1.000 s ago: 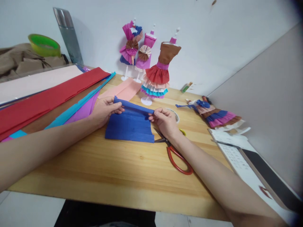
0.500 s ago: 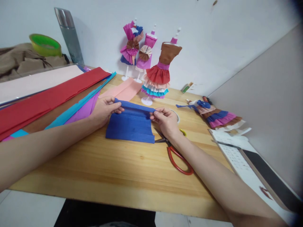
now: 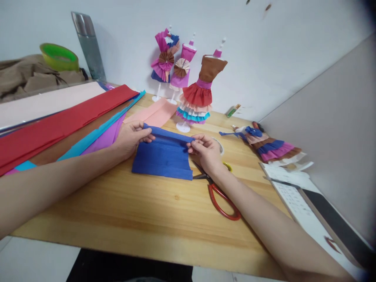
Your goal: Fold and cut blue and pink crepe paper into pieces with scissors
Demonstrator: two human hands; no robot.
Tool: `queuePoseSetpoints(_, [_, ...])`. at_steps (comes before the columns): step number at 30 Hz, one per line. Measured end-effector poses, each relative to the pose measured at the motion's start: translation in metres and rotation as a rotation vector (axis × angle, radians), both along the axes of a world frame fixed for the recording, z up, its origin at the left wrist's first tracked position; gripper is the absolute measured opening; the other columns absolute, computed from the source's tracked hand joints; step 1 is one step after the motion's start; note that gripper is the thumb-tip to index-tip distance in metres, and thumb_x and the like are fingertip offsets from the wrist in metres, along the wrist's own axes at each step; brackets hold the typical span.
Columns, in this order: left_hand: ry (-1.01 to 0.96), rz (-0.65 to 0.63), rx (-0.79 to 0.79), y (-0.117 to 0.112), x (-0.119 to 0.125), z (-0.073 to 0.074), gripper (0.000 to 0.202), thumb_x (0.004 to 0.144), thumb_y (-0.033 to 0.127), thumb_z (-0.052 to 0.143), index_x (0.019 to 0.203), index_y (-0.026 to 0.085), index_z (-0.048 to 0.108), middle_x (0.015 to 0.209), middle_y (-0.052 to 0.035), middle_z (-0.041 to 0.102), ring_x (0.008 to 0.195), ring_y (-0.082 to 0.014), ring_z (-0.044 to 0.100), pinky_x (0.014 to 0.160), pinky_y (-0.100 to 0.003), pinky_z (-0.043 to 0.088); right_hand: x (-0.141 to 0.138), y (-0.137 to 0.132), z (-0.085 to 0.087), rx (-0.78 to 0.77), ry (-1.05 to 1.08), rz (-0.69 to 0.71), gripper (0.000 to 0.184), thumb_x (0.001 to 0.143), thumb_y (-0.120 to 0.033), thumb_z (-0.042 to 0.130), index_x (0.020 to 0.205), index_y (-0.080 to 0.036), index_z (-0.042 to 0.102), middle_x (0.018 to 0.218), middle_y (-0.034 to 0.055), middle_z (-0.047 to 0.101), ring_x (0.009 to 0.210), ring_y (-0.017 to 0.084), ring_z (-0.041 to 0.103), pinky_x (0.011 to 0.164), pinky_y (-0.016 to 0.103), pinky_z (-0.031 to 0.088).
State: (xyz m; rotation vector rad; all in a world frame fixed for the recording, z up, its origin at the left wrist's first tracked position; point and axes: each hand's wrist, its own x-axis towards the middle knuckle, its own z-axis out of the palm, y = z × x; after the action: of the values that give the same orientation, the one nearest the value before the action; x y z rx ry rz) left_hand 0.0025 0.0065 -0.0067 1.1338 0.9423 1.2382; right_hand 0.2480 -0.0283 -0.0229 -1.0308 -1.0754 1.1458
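Note:
A sheet of blue crepe paper [image 3: 163, 159] lies on the wooden table in front of me, its far edge raised as a narrow folded band. My left hand [image 3: 135, 135] pinches the left end of that band between thumb and fingers. At the right end, my right hand [image 3: 205, 150] grips it the same way, so the band is stretched between them. I cannot tell whether the band is joined to the sheet below. Scissors [image 3: 225, 201] with red handles lie partly under my right wrist, blades pointing at the sheet's near right corner.
Several crepe paper sheets, including a red one [image 3: 70, 119], lie at left. Behind are small dress forms, one in a brown-topped dress [image 3: 205, 90], and pink paper [image 3: 154, 112]. Another paper dress [image 3: 268, 145] lies at right, near a white board [image 3: 288, 196]. A tape roll [image 3: 221, 147] sits behind my right hand.
The whole view has shifted slightly, with everything a little lower and to the right. Both hands keep the same pinch on the blue crepe paper.

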Motion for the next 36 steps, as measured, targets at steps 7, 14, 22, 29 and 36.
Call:
queuePoseSetpoints(7, [0.012, 0.005, -0.006, 0.0, 0.0, 0.0, 0.025, 0.069, 0.02, 0.077, 0.067, 0.018, 0.052, 0.059, -0.0016, 0.071, 0.054, -0.012, 0.066, 0.057, -0.022, 0.049, 0.0, 0.001, -0.001, 0.01, -0.009, 0.008, 0.031, 0.06, -0.034, 0.086, 0.079, -0.021, 0.065, 0.065, -0.0015, 0.072, 0.05, 0.01, 0.062, 0.049, 0.022, 0.048])
queuePoseSetpoints(14, [0.033, 0.005, 0.037, -0.001, 0.0, 0.0, 0.02, 0.069, 0.021, 0.075, 0.066, 0.017, 0.056, 0.06, -0.0031, 0.073, 0.054, -0.0118, 0.066, 0.057, -0.022, 0.048, -0.003, 0.0, 0.0, 0.1, -0.098, -0.093, 0.025, 0.065, -0.031, 0.079, 0.081, -0.023, 0.062, 0.056, -0.0074, 0.06, 0.045, 0.009, 0.052, 0.048, 0.023, 0.042])
queuePoseSetpoints(22, [-0.002, 0.008, 0.005, 0.0, 0.0, -0.002, 0.024, 0.071, 0.021, 0.077, 0.067, 0.018, 0.053, 0.058, -0.0013, 0.071, 0.053, -0.0121, 0.066, 0.054, -0.021, 0.046, 0.023, -0.026, 0.067, 0.142, -1.313, 0.213, 0.021, 0.069, -0.025, 0.072, 0.057, -0.023, 0.055, 0.053, -0.0014, 0.055, 0.047, 0.012, 0.042, 0.05, 0.029, 0.026])
queuePoseSetpoints(29, [-0.123, 0.004, -0.063, 0.001, 0.0, 0.003, 0.025, 0.072, 0.012, 0.075, 0.066, 0.017, 0.052, 0.056, -0.0002, 0.068, 0.056, -0.011, 0.067, 0.057, -0.019, 0.05, 0.036, -0.063, 0.089, -0.236, -1.896, 0.512, 0.008, 0.072, -0.017, 0.061, 0.075, -0.024, 0.063, 0.069, 0.0032, 0.064, 0.057, 0.018, 0.056, 0.051, 0.03, 0.027])
queuePoseSetpoints(36, [-0.135, -0.009, -0.064, 0.001, 0.0, 0.002, 0.023, 0.073, 0.011, 0.074, 0.064, 0.016, 0.053, 0.055, -0.0007, 0.067, 0.055, -0.0119, 0.068, 0.055, -0.019, 0.051, 0.057, -0.083, 0.074, -0.207, -1.763, 0.462, 0.04, 0.071, -0.026, 0.07, 0.109, -0.022, 0.06, 0.118, 0.0125, 0.064, 0.099, 0.03, 0.066, 0.076, 0.037, 0.052])
